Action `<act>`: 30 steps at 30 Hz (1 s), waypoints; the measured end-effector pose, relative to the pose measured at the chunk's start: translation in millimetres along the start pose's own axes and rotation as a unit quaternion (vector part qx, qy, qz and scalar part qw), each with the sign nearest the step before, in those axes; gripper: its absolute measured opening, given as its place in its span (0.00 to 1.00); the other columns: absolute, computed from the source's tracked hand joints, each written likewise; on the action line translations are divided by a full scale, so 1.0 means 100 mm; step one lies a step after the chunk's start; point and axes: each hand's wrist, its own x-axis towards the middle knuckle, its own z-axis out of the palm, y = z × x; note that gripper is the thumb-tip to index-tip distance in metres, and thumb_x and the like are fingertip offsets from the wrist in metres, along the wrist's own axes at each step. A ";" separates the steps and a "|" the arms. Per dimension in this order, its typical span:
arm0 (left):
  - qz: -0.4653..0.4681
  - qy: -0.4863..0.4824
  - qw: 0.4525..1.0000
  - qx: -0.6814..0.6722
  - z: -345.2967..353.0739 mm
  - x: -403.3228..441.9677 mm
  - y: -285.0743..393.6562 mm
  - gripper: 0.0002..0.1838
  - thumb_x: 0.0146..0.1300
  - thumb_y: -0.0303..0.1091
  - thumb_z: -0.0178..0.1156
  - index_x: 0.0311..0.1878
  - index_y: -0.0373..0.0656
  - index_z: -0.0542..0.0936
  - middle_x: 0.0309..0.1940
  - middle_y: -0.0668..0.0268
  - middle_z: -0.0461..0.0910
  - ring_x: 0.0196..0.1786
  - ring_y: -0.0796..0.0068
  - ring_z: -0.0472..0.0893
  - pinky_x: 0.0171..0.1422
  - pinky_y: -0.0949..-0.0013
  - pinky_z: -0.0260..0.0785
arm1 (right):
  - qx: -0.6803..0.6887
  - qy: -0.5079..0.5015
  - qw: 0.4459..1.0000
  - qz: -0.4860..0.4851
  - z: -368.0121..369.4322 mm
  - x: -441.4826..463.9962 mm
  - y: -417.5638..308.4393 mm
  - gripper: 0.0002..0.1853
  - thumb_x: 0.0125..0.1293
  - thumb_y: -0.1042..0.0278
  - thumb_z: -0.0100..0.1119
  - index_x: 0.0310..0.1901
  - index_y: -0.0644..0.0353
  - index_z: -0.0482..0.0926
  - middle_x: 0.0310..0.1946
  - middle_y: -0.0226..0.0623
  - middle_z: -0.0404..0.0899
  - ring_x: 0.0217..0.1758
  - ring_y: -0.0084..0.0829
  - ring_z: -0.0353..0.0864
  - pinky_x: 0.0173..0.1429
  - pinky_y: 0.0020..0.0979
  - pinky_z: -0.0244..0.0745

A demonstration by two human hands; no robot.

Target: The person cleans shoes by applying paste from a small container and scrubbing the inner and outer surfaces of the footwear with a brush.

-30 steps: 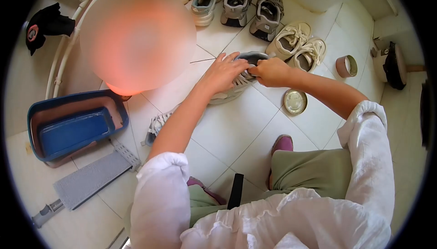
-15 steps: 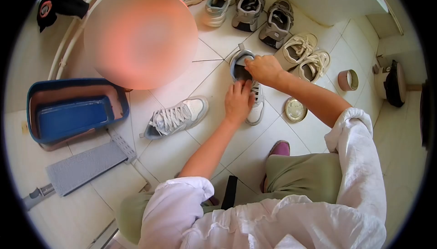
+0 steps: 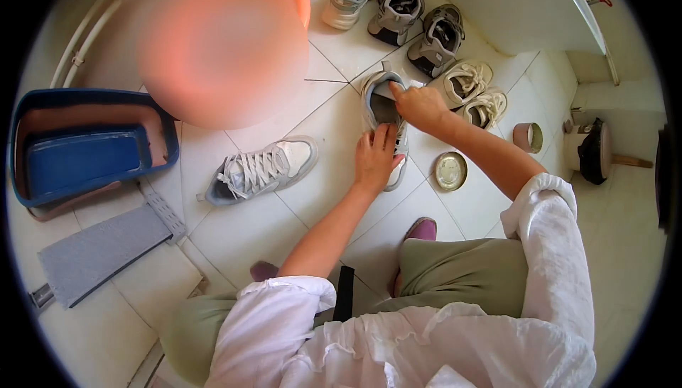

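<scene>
Fingers (image 3: 379, 137) of left hand (image 3: 375, 161) grip shoe (image 3: 383, 110) at tongue; right hand (image 3: 420, 107) angled down at heel, grip unclear.

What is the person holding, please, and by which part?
A shoe, by the front of its opening, in the left hand; the right hand touches the rim nearer the heel.

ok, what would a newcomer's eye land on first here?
Probably the big, mostly blurred orange round thing, upper left. Next, near the centre, a grey-and-white shoe, with the left hand over its laces and the right hand at its opening. The blue tub, far left, also stands out.
</scene>
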 end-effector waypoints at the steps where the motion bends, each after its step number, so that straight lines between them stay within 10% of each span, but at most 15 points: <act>1: -0.005 0.004 1.000 -0.003 0.00 0.01 0.00 0.40 0.42 0.43 0.73 0.61 0.43 0.69 0.54 0.63 0.68 0.47 0.60 0.69 0.50 0.62 0.68 | -0.005 -0.003 1.000 -0.003 0.01 0.02 -0.01 0.17 0.63 0.64 0.51 0.52 0.60 0.75 0.32 0.46 0.84 0.33 0.49 0.84 0.36 0.46 0.78; 7: 0.009 0.039 0.999 -0.014 0.04 -0.05 -0.02 0.40 0.40 0.41 0.74 0.59 0.40 0.70 0.53 0.61 0.68 0.47 0.58 0.69 0.50 0.61 0.68 | 0.203 -0.091 0.972 -0.075 0.10 -0.11 -0.02 0.20 0.66 0.62 0.47 0.56 0.63 0.71 0.34 0.59 0.80 0.38 0.59 0.80 0.46 0.52 0.75; 30: 0.005 0.047 0.997 -0.058 0.12 -0.10 -0.04 0.39 0.39 0.35 0.74 0.58 0.40 0.71 0.56 0.61 0.68 0.51 0.56 0.69 0.55 0.58 0.67 | 0.051 -0.113 0.992 0.012 -0.02 -0.12 -0.16 0.19 0.70 0.60 0.44 0.55 0.62 0.71 0.30 0.54 0.82 0.34 0.54 0.82 0.39 0.50 0.77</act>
